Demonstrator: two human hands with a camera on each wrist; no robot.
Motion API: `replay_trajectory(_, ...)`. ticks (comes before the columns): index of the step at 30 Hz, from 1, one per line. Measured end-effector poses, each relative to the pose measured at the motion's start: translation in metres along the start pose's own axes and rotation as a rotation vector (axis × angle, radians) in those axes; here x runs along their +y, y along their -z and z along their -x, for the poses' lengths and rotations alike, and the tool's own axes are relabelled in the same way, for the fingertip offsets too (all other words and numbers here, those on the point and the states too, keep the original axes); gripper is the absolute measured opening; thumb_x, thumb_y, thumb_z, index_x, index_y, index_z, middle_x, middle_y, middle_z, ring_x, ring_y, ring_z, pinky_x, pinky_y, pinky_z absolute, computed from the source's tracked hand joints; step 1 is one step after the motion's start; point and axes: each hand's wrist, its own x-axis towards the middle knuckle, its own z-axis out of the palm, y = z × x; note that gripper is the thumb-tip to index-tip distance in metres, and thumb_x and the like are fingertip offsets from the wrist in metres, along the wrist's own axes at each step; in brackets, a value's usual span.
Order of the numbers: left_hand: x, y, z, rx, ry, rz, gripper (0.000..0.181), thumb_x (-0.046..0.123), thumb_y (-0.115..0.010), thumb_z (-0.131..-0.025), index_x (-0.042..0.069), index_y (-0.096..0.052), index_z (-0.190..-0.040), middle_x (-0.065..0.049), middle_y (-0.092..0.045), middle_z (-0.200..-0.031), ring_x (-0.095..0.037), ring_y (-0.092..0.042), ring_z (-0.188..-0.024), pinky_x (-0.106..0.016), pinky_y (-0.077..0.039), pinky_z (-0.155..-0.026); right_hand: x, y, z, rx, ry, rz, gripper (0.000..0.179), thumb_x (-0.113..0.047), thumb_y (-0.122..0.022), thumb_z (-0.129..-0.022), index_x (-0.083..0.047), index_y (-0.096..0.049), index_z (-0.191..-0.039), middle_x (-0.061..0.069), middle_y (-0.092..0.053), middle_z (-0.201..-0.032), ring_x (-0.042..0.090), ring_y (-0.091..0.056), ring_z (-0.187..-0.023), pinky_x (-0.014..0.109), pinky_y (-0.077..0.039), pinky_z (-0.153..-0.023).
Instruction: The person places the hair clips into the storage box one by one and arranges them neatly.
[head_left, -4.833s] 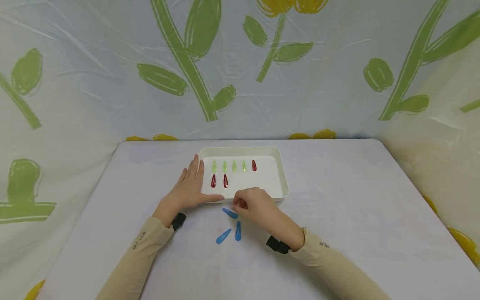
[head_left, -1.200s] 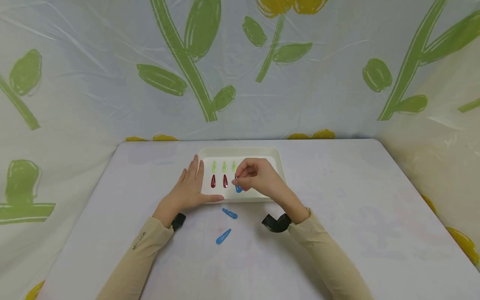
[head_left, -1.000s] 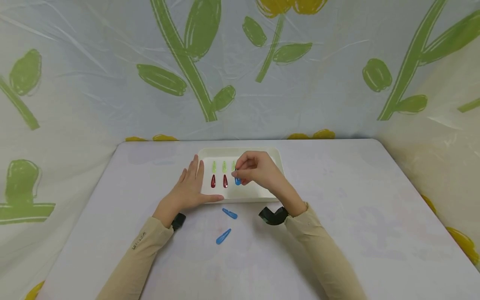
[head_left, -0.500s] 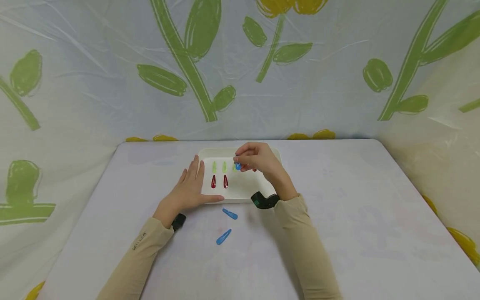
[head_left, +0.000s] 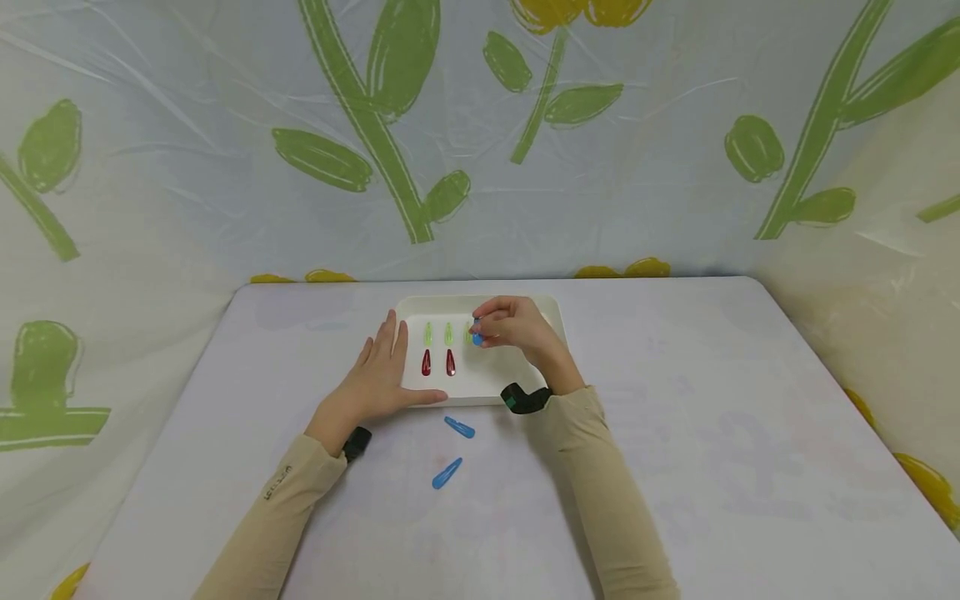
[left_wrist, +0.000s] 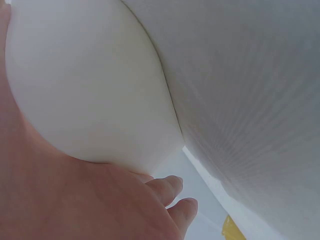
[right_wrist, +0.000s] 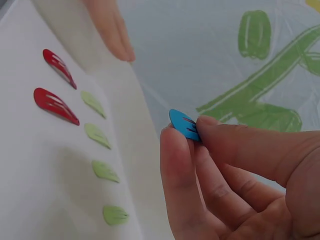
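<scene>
My right hand [head_left: 521, 332] pinches a blue snap hair clip [right_wrist: 182, 124] between thumb and fingertips, above the far part of a white tray [head_left: 495, 388]. Two red hair clips [head_left: 450, 362] lie side by side at the tray's left. Behind them runs a row of light green hair clips [head_left: 448, 333]; several show in the right wrist view, while my right hand hides part of the row in the head view. My left hand [head_left: 378, 375] rests along the tray's left side, fingers straight, thumb along the front rim.
Two more blue hair clips lie on the white table in front of the tray: an upper one [head_left: 460, 427] and a lower one [head_left: 447, 473]. A flower-patterned curtain [head_left: 645, 192] hangs behind the table and down both sides.
My right hand has lifted one of three blue hair clips off the table and carried it over the tray. Lately it has come slightly back toward me. The left hand stays put.
</scene>
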Motion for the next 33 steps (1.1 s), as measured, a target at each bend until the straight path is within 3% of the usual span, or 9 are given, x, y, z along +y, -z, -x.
replay_trajectory(4,-0.001,-0.001,-0.001,0.0,0.001,-0.003,0.141,0.091,-0.055,-0.068,-0.002,0.004,-0.157,-0.015,0.023,-0.162,-0.032,0.009,-0.151,-0.055,-0.004,-0.119,0.009,-0.001,-0.004,-0.001,-0.028,0.036,0.028,0.003,-0.068,-0.09,0.013,-0.06,-0.115,0.01,-0.07,-0.086,0.019,-0.066,-0.074,0.033,-0.059,-0.075)
replay_trajectory(14,-0.002,-0.001,-0.001,-0.018,0.007,0.001,0.143,0.094,-0.05,-0.066,0.0,0.006,-0.157,-0.013,0.026,-0.161,-0.03,0.011,-0.151,-0.054,-0.003,-0.12,0.024,-0.008,-0.01,-0.002,-0.1,0.145,0.015,0.006,-0.072,-0.083,0.007,-0.064,-0.096,0.009,-0.067,-0.074,0.019,-0.065,-0.063,0.034,-0.06,-0.07)
replay_trajectory(21,0.0,0.001,0.0,0.0,-0.008,0.008,0.142,0.091,-0.056,-0.067,-0.003,0.003,-0.157,-0.016,0.022,-0.162,-0.033,0.008,-0.151,-0.055,-0.005,-0.119,0.029,-0.015,-0.01,-0.004,-0.132,0.257,0.013,0.004,-0.075,-0.081,0.005,-0.065,-0.09,0.008,-0.066,-0.069,0.015,-0.063,-0.054,0.025,-0.055,-0.059)
replay_trajectory(33,-0.001,0.001,0.0,0.0,-0.012,0.007,0.141,0.09,-0.057,-0.068,-0.002,0.003,-0.157,-0.015,0.022,-0.162,-0.032,0.008,-0.151,-0.055,-0.004,-0.119,0.03,-0.024,-0.009,0.04,-0.121,0.45,0.015,-0.002,-0.081,-0.08,0.0,-0.066,-0.082,0.008,-0.066,-0.066,0.013,-0.063,-0.052,0.022,-0.053,-0.055)
